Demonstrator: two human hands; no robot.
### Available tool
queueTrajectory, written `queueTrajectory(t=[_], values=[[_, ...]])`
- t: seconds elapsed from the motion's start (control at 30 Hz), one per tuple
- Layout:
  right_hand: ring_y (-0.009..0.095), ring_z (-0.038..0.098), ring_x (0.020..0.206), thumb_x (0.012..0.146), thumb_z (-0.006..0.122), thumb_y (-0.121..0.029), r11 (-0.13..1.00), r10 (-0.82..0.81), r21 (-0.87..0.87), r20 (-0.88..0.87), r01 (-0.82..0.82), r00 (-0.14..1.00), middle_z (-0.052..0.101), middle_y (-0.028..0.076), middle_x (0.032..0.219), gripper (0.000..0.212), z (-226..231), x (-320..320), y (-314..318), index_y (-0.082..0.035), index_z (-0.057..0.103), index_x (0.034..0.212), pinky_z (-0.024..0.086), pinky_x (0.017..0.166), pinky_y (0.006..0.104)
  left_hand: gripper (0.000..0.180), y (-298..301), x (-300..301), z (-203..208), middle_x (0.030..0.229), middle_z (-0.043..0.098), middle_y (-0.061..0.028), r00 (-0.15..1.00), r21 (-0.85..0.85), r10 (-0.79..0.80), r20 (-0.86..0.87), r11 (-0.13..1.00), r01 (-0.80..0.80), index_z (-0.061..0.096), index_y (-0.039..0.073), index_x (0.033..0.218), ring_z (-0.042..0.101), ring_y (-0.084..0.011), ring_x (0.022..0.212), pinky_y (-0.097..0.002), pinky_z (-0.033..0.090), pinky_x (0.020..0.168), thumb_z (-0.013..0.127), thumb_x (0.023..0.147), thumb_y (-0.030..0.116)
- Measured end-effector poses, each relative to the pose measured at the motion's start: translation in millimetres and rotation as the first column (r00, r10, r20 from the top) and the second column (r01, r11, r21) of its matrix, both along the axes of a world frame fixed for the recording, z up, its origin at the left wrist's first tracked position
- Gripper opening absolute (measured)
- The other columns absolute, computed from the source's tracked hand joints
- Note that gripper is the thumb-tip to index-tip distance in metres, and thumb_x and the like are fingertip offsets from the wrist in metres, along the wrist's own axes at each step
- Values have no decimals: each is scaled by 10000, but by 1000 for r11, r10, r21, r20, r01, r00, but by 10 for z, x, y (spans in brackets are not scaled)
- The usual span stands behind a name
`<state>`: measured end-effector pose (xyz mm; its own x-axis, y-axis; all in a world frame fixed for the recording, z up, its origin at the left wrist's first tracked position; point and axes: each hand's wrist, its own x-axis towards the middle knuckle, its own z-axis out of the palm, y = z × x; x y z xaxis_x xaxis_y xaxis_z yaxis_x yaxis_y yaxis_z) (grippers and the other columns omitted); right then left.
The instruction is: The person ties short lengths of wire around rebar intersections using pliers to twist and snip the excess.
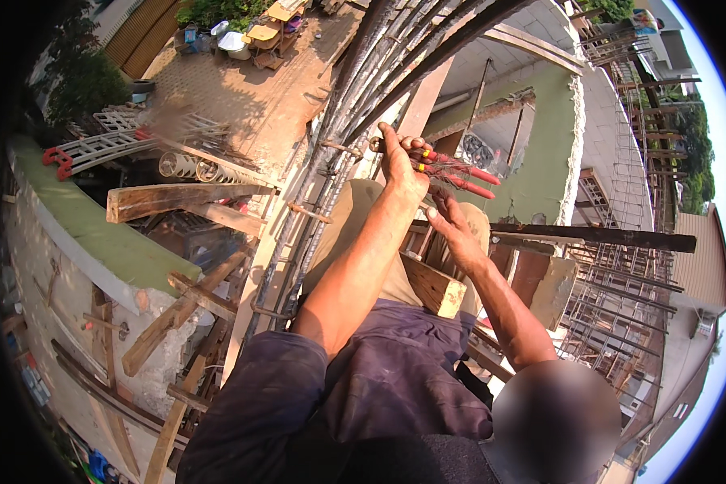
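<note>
My left hand (403, 165) is closed around red-handled pliers (472, 185), beside a bundle of steel rebar (343, 125). Their two handles, with yellow marks, point to the right; the jaws are mostly hidden by my fingers. Thin tie wires (460, 168) fan out along the handles from the same hand. Just below them is my right hand (457, 234), thumb and fingers apart, with nothing visible in it. Rusty stirrups (309, 212) cross the rebar close to my left forearm.
A wooden block (431, 286) juts up between my legs. To the right a dark bar (597, 235) sticks out. Rough timbers (177, 200) and a ladder (137, 141) lie to the left. A green wall (552, 153) stands ahead, and paved ground (266, 113) lies far below.
</note>
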<state>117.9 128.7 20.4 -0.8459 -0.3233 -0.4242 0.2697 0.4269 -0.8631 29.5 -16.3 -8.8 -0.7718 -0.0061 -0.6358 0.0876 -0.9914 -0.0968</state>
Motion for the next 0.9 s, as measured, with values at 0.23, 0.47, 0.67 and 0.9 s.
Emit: queueTrajectory(t=[0.23, 0.47, 0.67, 0.9], values=[[209, 623, 1104, 1009, 567, -367, 981, -196, -10, -29, 195, 980, 662, 96, 1032, 377, 1195, 14, 127, -1, 647, 1051, 475, 974, 364, 522, -39, 130, -130, 623, 448, 56, 999, -99, -33, -10, 995, 32, 402, 174, 749, 532, -127, 601, -306, 489, 611, 584, 906, 638], [119, 550, 566, 967, 623, -260, 497, -865, -182, -182, 848, 468, 541, 1, 690, 208, 1170, -93, 2276, -80, 605, 863, 488, 523, 269, 501, -80, 84, -53, 583, 413, 71, 984, 109, 11, -180, 994, 8, 401, 183, 667, 494, -107, 582, -340, 480, 674, 534, 970, 558], [272, 672, 733, 860, 695, -288, 541, -567, 713, -82, 445, 820, 635, 129, 714, 266, 559, 974, 2876, -32, 639, 908, 540, 644, 396, 515, 51, 64, -125, 586, 406, 64, 997, -30, -54, -63, 998, 52, 387, 178, 708, 475, -117, 550, -312, 460, 582, 595, 923, 597], [352, 518, 1254, 921, 655, -307, 762, 87, 585, -516, 276, 852, 572, 182, 1327, 520, 1025, 381, 558, -28, 537, 1344, 393, 1069, 425, 513, -46, 87, -175, 592, 461, 43, 998, -112, -9, 62, 994, 16, 402, 164, 727, 506, -124, 541, -298, 457, 544, 623, 912, 589]])
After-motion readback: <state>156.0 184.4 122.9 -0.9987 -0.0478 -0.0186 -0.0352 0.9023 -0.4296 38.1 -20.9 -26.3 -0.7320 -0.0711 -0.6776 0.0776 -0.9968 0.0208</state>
